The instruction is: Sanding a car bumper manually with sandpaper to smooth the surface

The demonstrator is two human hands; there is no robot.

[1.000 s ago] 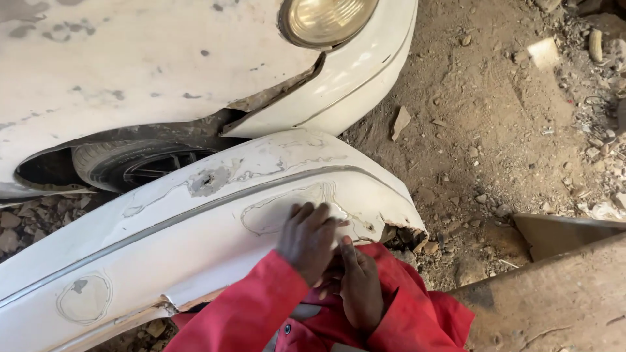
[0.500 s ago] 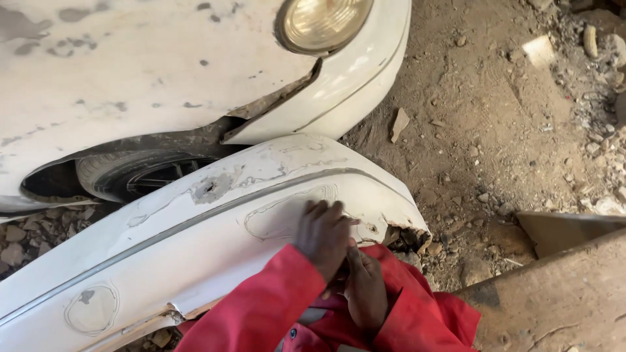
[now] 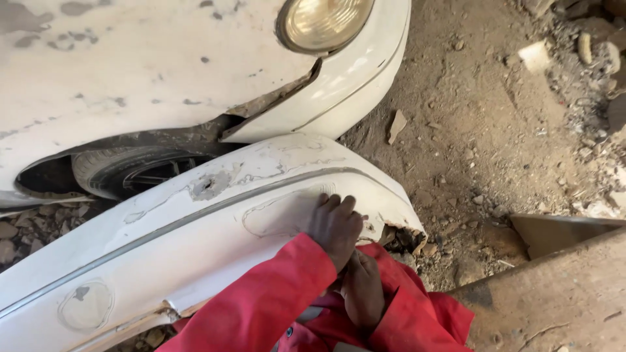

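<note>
Left hand (image 3: 336, 225) lies open, fingers flat on the loose white bumper (image 3: 195, 241). Right hand (image 3: 363, 290), just below the left hand: state cannot be told.

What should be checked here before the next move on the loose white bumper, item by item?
1. Left hand flat on the loose bumper: ok.
2. Right hand on the bumper's lower edge: cannot tell, partly hidden.
3. Bumper end intact: not ok, the torn corner is jagged.
4. Bumper apart from the white car: ok.
5. Sanded patch under the fingers smooth: cannot tell.
</note>
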